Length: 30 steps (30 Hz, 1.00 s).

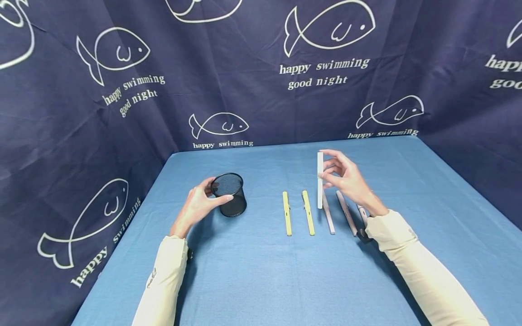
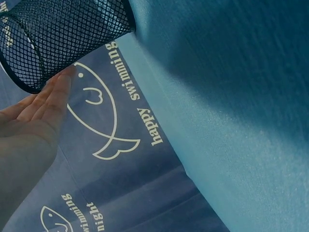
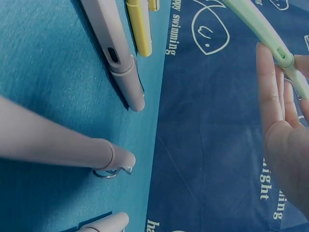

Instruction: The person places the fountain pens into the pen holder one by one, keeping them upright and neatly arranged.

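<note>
the left hand [image 1: 197, 203] curves its thumb and fingers around a black mesh cup [image 1: 233, 206], spread about as wide as the cup itself, inward from the far left corner of the blue surface [image 1: 244, 271]. the right hand [image 1: 344, 179] pinches a pale green pen [image 1: 320, 185] between thumb and fingers, parted only by its barrel, and holds it upright above the surface, toward the far edge. beside and below it lie 2 yellow pens [image 1: 287, 213] and 3 pale pens [image 1: 346, 213], roughly side by side.

the held pen's lower end hangs free, so a bump there could swing it in the pinch; a loose thumb could drop it onto the pens beneath. the right cuff [image 1: 391, 231] is close to the rightmost pale pen, and a low sweep of that wrist could nudge it toward the right edge. whether the cup's base sits flat is hard to tell; if it is tilted, uneven thumb pressure could tip it toward the left edge.
</note>
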### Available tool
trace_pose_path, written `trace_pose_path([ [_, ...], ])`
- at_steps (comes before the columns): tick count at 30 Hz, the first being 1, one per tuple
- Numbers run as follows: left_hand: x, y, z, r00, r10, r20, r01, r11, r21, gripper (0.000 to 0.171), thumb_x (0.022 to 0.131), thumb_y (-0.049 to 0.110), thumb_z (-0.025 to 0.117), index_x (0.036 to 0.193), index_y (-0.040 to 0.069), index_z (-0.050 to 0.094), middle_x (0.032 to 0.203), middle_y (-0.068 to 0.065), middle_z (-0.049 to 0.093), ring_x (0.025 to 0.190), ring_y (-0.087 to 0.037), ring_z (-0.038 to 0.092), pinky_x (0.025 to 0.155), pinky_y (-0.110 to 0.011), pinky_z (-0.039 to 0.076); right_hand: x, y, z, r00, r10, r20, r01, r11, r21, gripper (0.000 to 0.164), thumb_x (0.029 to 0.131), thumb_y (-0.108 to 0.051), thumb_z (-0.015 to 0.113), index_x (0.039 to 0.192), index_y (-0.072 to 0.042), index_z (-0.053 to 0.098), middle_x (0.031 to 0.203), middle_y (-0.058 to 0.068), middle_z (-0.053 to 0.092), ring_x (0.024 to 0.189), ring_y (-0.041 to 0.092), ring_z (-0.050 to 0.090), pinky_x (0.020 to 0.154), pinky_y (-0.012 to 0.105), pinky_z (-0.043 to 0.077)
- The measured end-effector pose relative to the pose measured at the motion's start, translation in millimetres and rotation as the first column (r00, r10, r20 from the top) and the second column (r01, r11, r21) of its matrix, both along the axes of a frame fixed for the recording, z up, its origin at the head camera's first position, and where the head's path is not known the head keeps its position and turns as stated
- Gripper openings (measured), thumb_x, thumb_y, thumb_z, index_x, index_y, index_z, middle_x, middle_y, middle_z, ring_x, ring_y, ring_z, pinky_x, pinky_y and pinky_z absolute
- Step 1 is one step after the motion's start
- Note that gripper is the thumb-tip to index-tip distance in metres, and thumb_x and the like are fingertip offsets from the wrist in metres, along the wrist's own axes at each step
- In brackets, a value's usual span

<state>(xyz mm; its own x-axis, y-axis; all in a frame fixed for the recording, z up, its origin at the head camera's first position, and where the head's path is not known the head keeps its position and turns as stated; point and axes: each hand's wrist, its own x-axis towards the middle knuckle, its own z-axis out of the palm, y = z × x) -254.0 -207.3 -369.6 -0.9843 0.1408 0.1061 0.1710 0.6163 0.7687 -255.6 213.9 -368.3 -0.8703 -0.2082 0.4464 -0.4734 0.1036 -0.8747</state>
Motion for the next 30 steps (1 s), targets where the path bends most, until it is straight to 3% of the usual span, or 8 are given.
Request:
trace_pose_path([
  [4,0.1,0,0.3,1.000,-0.001,0.003,0.001,1.000,0.000,0.096,0.082,0.049,0.086,0.154,0.002,0.044,0.136,-0.021,0.063,0.127,-0.035,0.061,0.107,-0.050,0.046,-0.6,-2,-0.3,1.000,0.002,-0.017,-0.002,1.000,0.007,0.057,0.097,0.009,0.063,0.150,0.002,0.045,0.107,0.018,0.059,0.091,0.017,0.066,0.066,0.038,0.063],
  [20,0.2,0,-0.3,1.000,-0.007,-0.008,0.007,1.000,0.009,0.095,0.082,0.048,0.087,0.153,0.002,0.045,0.136,-0.020,0.063,0.126,-0.036,0.061,0.106,-0.050,0.047,-1.3,-11,0.7,1.000,0.017,-0.016,-0.017,1.000,-0.015,0.057,0.097,0.009,0.064,0.150,0.000,0.046,0.107,0.019,0.059,0.091,0.018,0.066,0.067,0.048,0.062],
  [30,0.5,-1,-0.6,1.000,-0.004,-0.004,0.004,1.000,0.012,0.096,0.082,0.048,0.087,0.154,0.002,0.044,0.137,-0.020,0.063,0.126,-0.036,0.061,0.106,-0.050,0.047,-3.8,-19,0.1,0.999,0.044,-0.031,-0.044,0.999,-0.013,0.058,0.097,0.010,0.063,0.151,0.002,0.044,0.108,0.020,0.059,0.090,0.016,0.066,0.068,0.044,0.063],
])
